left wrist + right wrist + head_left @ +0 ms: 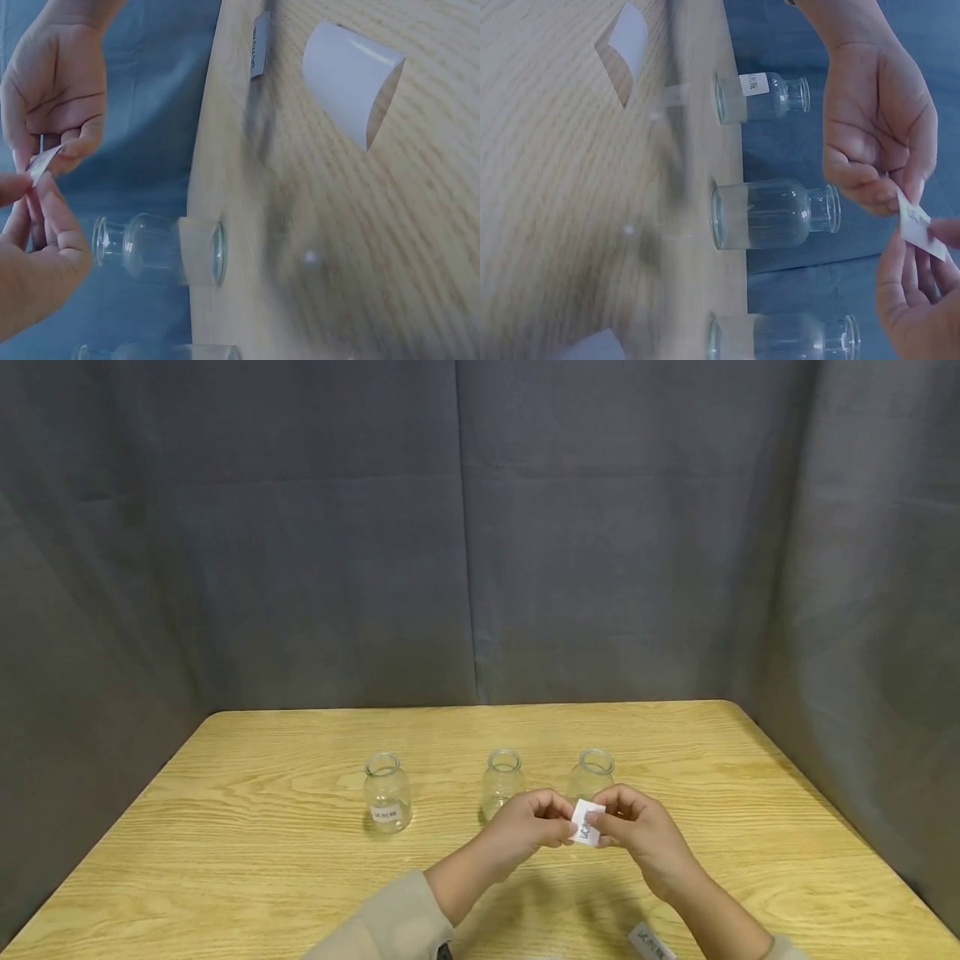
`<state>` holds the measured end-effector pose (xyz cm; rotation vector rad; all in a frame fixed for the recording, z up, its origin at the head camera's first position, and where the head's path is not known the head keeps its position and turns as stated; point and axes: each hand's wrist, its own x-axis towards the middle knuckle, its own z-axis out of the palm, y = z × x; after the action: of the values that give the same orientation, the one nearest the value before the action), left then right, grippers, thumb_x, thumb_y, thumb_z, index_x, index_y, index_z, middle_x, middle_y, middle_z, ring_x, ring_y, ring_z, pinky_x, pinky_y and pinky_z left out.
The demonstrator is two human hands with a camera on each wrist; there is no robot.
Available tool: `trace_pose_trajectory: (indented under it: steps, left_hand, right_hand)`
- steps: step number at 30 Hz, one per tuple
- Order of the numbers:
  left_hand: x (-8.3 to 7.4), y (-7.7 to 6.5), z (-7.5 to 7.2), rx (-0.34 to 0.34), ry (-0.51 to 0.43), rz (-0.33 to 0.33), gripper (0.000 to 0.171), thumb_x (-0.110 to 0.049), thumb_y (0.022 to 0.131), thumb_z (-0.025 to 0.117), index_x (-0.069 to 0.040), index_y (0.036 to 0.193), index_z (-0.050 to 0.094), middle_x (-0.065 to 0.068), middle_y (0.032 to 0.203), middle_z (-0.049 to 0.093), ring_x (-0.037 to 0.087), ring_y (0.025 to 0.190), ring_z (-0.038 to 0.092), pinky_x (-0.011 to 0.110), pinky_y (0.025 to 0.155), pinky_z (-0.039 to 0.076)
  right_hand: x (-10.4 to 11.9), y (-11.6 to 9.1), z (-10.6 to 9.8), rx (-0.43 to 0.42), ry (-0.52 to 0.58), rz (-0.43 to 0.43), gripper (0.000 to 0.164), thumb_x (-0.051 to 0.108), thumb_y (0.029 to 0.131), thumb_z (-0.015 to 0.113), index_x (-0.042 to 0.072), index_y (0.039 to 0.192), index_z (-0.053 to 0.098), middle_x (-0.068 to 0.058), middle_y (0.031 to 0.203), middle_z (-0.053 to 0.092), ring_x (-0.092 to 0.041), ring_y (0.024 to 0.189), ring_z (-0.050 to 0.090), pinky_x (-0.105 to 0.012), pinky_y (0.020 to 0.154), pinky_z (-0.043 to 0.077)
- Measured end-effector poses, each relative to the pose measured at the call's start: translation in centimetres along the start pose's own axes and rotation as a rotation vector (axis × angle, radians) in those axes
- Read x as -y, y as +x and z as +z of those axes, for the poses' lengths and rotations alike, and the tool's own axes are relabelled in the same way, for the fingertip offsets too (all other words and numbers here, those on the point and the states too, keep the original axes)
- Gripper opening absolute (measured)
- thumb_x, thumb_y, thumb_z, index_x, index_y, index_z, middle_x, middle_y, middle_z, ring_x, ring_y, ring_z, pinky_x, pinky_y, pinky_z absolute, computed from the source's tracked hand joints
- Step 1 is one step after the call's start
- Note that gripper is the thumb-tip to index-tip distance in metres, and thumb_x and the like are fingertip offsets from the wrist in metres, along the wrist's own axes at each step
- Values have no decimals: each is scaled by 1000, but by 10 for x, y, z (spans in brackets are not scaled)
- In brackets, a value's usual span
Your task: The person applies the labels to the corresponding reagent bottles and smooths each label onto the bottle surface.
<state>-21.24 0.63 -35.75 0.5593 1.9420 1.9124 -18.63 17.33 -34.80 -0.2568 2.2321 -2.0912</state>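
Both hands are raised above the table, a small white paper label [587, 823] with dark printed characters between them. My left hand [527, 827] pinches its left edge between thumb and fingers. On the opposite edge, my right hand [647, 837] pinches with thumb and forefinger. Behind the hands stand two clear glass jars, the middle jar [504, 777] and the right jar [596, 768], each partly hidden by a hand. Farther left, a third glass jar [387, 789] bears a white printed label [386, 813] low on its side.
Another printed label [651, 942] lies on the wooden table [247, 860] near the right forearm. A curled white piece of paper [352, 79] rests on the tabletop in the left wrist view. Grey curtains [337, 543] hang behind the table and along both sides.
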Motion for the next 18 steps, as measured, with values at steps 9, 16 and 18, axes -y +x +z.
trace_pose_trajectory:
  steps: [9,16,18]
  left_hand:
    - [4,-6,-16,97,-21,-11,18,-8,83,55,6,93,55,3,80,56,13,72,54,28,69,45]
    - [1,-10,-27,143,-36,-44,21,-9,84,52,9,94,55,3,77,58,13,69,56,36,75,46]
    - [-1,-9,-29,151,-32,-31,21,-9,84,52,9,94,54,4,78,58,13,69,57,37,76,45]
  right_hand:
    - [-1,-3,0,142,-97,-63,37,7,80,58,-11,110,47,-8,79,48,-15,69,50,-27,64,46]
    - [-2,0,5,111,-6,-91,19,4,81,57,-1,98,50,-6,80,51,-16,73,51,-27,65,47]
    - [0,1,5,109,0,-104,15,2,81,56,5,95,51,-5,80,51,-16,73,51,-28,65,47]
